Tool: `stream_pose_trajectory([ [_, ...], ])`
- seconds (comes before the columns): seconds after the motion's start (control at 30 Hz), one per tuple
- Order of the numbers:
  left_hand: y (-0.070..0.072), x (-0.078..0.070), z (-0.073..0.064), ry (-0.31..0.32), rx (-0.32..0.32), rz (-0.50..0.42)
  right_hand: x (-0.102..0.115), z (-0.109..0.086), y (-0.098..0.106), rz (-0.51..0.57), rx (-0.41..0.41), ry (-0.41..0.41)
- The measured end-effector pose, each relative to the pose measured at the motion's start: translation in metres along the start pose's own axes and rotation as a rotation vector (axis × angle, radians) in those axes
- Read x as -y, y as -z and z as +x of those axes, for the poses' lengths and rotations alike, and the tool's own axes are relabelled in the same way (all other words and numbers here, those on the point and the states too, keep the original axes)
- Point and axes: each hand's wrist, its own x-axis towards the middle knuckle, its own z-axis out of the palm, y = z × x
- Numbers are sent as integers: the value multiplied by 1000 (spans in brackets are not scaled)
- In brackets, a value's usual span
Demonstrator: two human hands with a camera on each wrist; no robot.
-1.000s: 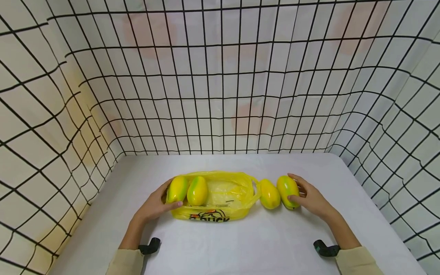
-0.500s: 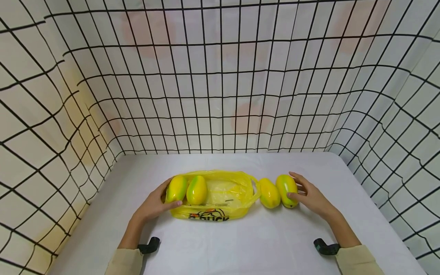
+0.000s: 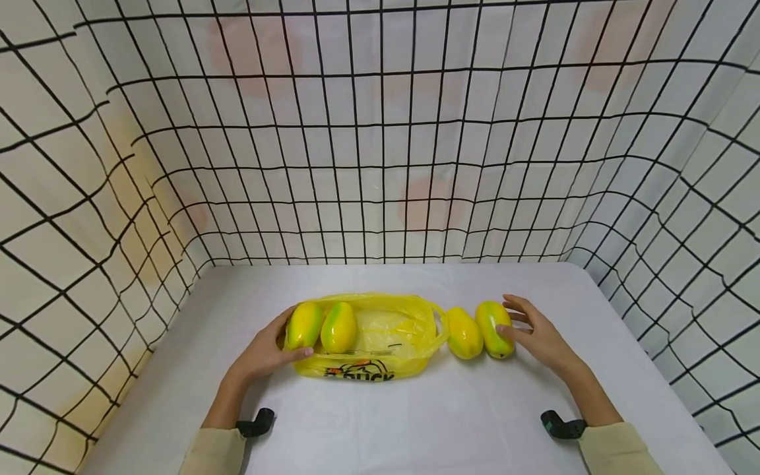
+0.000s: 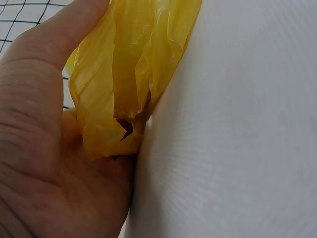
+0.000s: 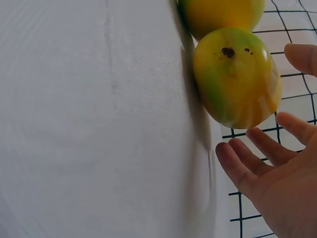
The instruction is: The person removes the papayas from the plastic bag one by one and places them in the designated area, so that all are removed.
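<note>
Fruit (image 5: 237, 82) lies just beside fingers (image 5: 237, 166) of the right hand (image 5: 290, 181).

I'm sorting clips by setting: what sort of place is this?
Probably a small staged recording booth, though what lies beyond is hidden. A black grid and white backing enclose a white tabletop on three sides, and there are black wrist devices.

Bag (image 3: 410, 365): I see thin yellow plastic, mouth spread open, dark print on its near side.
Bagged fruits (image 3: 305, 324) (image 3: 339, 328): two, glossy yellow-green, side by side at the bag's left end.
Loose fruits (image 3: 465, 333) (image 3: 493, 330): I count two, just right of the bag, the outer dark-spotted at its near end.
</note>
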Motion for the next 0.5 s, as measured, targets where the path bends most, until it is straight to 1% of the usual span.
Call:
stream_pose_trajectory([
  [0.23,1,1,0,-5,1,-2,0,0,3,34,-36,32],
  [0.37,2,0,0,-10,-7,3,5,0,5,47,-55,50],
  [0.5,1,-1,0,-8,2,12,11,-3,8,50,-65,63],
])
